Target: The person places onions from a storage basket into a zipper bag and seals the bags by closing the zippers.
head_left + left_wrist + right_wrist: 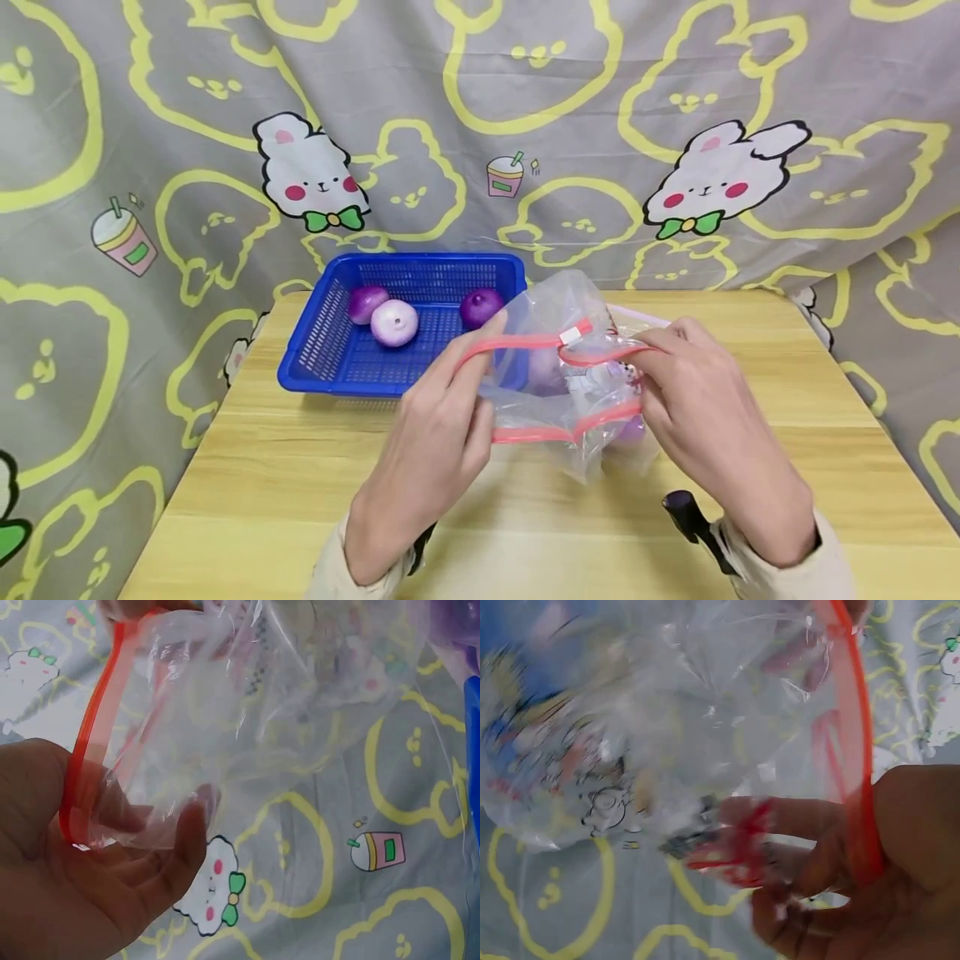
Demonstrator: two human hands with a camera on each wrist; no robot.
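On the left sat a blue basket [330, 386], with a purple onion [365, 302] and a pale onion [394, 323] close together in it and a dark onion [480, 307] near its right wall. Next came the left hand [438, 421], its fingers curled round one side of the bag's red rim [521, 342]. The clear bag [532, 414] was in the middle, held up over the worktop [240, 467] between both hands, its mouth spread wide. It looked thin, soft and floppy, light by itself and a bit slippery (onions would make it heavier, I guess). Purple showed there too, but I couldn't tell what was inside and what was behind. The rim seemed stiffest, so it was the best place to hold, one hand each side; the thin walls might tear. Last, the right hand [697, 392] pinched the other side of the rim
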